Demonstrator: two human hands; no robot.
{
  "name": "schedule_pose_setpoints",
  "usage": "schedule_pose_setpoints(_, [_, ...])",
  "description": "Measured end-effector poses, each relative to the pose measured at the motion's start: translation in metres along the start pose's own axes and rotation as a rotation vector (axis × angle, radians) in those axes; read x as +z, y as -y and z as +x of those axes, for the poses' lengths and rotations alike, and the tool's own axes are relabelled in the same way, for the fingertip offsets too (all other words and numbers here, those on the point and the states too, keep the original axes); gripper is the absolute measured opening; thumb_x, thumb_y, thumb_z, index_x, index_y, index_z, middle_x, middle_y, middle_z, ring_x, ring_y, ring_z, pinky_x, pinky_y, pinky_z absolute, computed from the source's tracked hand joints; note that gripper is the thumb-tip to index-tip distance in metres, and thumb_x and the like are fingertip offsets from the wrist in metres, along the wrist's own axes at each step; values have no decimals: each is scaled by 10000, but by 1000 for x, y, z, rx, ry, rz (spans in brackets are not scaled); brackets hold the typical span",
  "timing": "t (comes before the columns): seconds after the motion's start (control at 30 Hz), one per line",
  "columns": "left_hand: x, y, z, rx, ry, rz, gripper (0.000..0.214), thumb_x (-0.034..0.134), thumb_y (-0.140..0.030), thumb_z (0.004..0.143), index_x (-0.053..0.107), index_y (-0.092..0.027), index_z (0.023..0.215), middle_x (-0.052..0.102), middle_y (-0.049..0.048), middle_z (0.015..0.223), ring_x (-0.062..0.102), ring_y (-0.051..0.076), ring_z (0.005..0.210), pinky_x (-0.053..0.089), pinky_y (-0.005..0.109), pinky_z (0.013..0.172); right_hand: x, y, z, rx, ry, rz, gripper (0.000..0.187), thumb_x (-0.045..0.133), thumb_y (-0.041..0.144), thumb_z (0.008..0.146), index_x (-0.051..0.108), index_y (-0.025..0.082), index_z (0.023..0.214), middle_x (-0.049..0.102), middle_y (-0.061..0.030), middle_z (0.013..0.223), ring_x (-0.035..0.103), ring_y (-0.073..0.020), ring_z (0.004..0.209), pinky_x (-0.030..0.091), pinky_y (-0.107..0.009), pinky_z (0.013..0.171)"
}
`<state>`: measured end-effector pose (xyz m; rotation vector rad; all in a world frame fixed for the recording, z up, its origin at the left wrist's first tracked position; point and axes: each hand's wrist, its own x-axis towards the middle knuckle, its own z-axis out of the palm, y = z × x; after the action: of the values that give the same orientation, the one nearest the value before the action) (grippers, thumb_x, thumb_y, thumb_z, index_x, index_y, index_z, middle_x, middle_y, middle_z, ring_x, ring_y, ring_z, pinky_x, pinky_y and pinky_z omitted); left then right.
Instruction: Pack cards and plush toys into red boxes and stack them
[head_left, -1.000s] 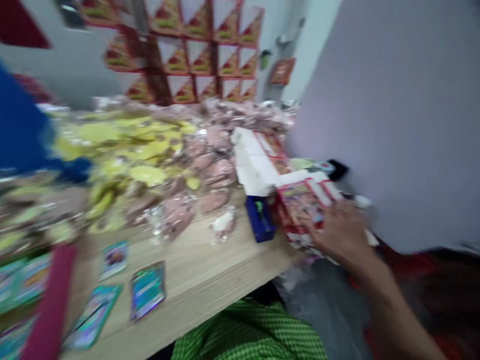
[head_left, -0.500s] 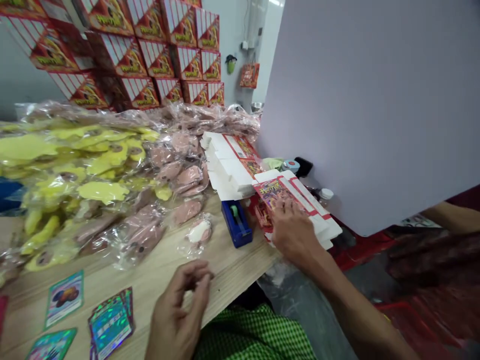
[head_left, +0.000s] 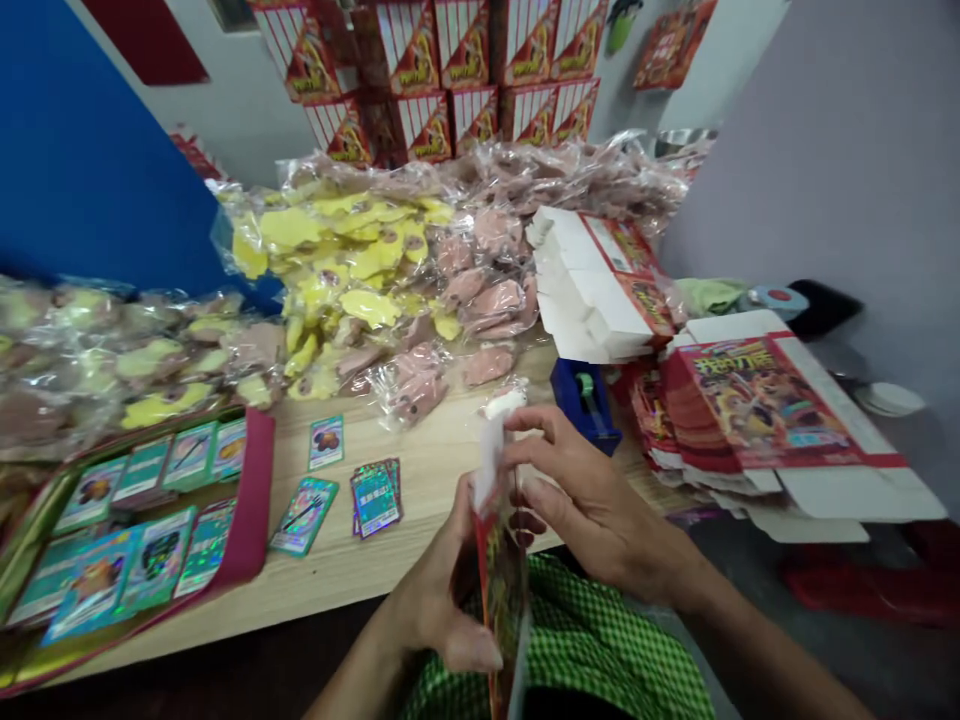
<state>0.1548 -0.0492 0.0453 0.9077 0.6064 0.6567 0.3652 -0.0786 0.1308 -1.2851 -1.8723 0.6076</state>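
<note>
A printed red carton [head_left: 504, 595], left of the blue tape dispenser [head_left: 570, 392] and nearer the wearer, sits in the left hand's [head_left: 439, 605] grip; the right hand [head_left: 592, 505] curls its fingers at the white upper flap, though I cannot tell whether that grip is closed. Flattened boxes [head_left: 772, 400] lie right of the dispenser, loose cards [head_left: 375, 497] left of it on the surface [head_left: 442, 450].

Flat, dim light puts white glare on the clear bags [head_left: 416, 385], and the carton [head_left: 505, 585] looks blurred.
</note>
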Motion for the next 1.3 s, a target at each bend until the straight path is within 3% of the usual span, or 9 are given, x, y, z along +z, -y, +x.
schedule_pose_setpoints(0.2, [-6,-13,-23,41,-293,-116,804,935,-410,601,620,-193,1309,778,129,1084,752,375,1001,619,491,888,33,-38,-2,259,106,595,465,560,431,1035,486,314,1479,483,-79,1529,452,-277,1410,351,-501,1184])
schedule_pose_setpoints(0.33, [-3,-10,-33,42,-286,-69,557,876,-408,710,718,-135,1169,783,156,1097,762,348,968,628,457,876,67,-23,-12,369,127,844,431,522,478,1055,581,245,1413,655,-74,1319,618,-258,1189,487,-409,1063])
schedule_pose_setpoints(0.53, [-13,-9,-22,122,-444,135,486,824,-392,806,680,-135,1192,780,136,1080,759,290,952,629,411,864,90,-17,-9,411,-88,648,383,530,451,1055,655,187,1302,731,-50,941,655,-194,754,564,-288,657])
schedule_pose_setpoints(0.67, [-18,-16,-3,385,-560,237,875,842,-331,783,361,-252,1508,732,84,1160,741,240,981,609,391,889,83,-35,-4,257,-178,640,548,499,327,1075,311,321,1589,686,-66,1289,689,-212,1042,592,-359,890])
schedule_pose_setpoints(0.77, [-17,-20,-8,526,-516,391,915,797,-300,836,270,-310,1584,590,121,1431,643,279,1232,532,405,1041,64,-35,-6,70,-184,347,532,478,250,1074,338,344,1579,552,-71,1491,602,-230,1252,524,-398,1037])
schedule_pose_setpoints(0.93, [-8,-2,-36,480,-519,553,284,663,-388,949,686,-267,1205,695,61,1182,658,243,1086,509,311,972,44,-22,-14,-24,-20,124,215,432,230,1076,626,225,1167,668,-56,1000,656,-193,890,545,-302,782])
schedule_pose_setpoints(1.03, [-2,9,-38,313,-610,387,296,541,-479,1011,693,-234,943,670,24,898,636,173,828,517,250,762,50,-19,-15,61,15,157,317,367,257,1096,614,203,905,579,-40,834,600,-179,769,502,-289,689])
schedule_pose_setpoints(1.2, [-10,-3,-37,162,-515,53,515,746,-433,895,560,-344,1367,688,-5,1059,672,146,901,546,239,816,54,-12,-19,179,38,290,263,404,211,1075,504,231,1317,643,-45,1023,644,-180,877,529,-285,749])
schedule_pose_setpoints(1.3, [-20,-11,-45,179,-498,238,292,751,-373,899,714,-274,1171,717,11,976,680,145,898,543,211,805,48,-6,-23,90,73,251,263,423,165,1055,499,237,1297,640,-46,1040,639,-181,902,516,-285,757])
